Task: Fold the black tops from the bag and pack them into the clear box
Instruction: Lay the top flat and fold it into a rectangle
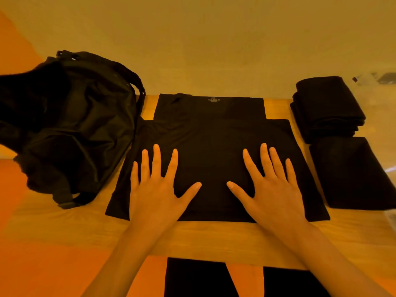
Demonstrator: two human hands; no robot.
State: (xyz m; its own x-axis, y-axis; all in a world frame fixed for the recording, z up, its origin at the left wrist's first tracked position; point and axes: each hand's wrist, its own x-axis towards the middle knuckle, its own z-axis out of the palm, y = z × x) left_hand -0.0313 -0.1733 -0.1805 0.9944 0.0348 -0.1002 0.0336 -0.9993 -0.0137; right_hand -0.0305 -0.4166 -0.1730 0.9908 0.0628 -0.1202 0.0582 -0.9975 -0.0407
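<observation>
while both hands lie flat on the cloth, the job looks about midway; the left hand (pixel 156 189) and the right hand (pixel 272 189) press side by side on the near half of a black top (pixel 214 133), fingers (pixel 157 159) straight and spread wide, thumbs pointing toward each other, pinching nothing; the top is laid out in the middle of the wooden surface (pixel 214 239), its neck end far from the person, with a narrower band at the far side and a wider layer nearer, so it seems smoothed or only partly folded, not yet a finished bundle; to the right, a folded stack (pixel 325 108) of black garments sits at the far side and another folded piece (pixel 351 174) lies just near of it, so several tops appear done; whether these piles sit inside the clear box i cannot tell; only some clear glinting material (pixel 368 78) shows at the far right, too faint to read; to the left, the black bag (pixel 75 116) slumps open beside the top, and dark cloth bulges at its left side, which may mean more tops wait inside; left to do, by my reckoning: finish this fold, empty the bag, and pack everything.
</observation>
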